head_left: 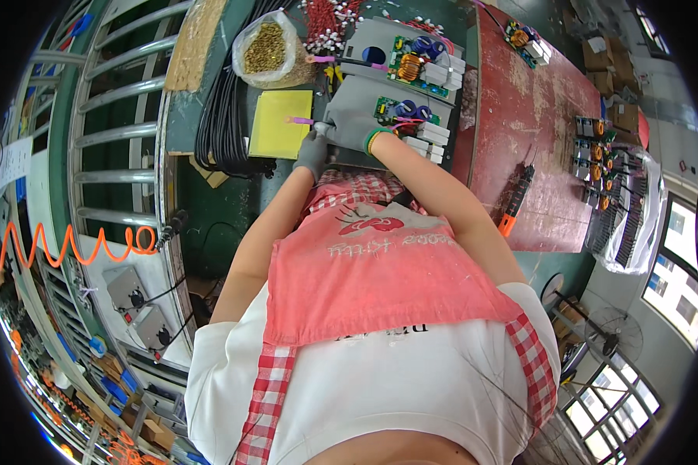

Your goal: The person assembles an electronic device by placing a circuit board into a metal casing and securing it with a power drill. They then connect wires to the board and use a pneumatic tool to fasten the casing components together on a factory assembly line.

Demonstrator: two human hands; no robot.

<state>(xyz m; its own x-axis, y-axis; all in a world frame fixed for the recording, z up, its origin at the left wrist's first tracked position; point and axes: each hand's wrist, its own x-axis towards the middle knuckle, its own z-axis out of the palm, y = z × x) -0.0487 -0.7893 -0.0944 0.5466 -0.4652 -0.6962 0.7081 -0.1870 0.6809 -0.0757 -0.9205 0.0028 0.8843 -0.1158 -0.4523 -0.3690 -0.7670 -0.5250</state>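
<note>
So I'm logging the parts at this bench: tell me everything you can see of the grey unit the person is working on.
The grey metal housing lies flat on the green bench, its open side up. A green circuit board with blue capacitors sits inside, white blocks at its right end. A pink-tipped wire juts from its left edge over a yellow pad. Both gloved hands rest on its near edge: left hand, right hand. A second, similar unit lies just beyond it.

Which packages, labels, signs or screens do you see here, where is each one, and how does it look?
Clear plastic bag of small brass-coloured parts: top of bench, rounded.
Yellow sheet: beside the gloved left hand, square, plain.
White paper sign: far left, rectangular.
Brown cardboard boxes: top right, on floor.
</note>
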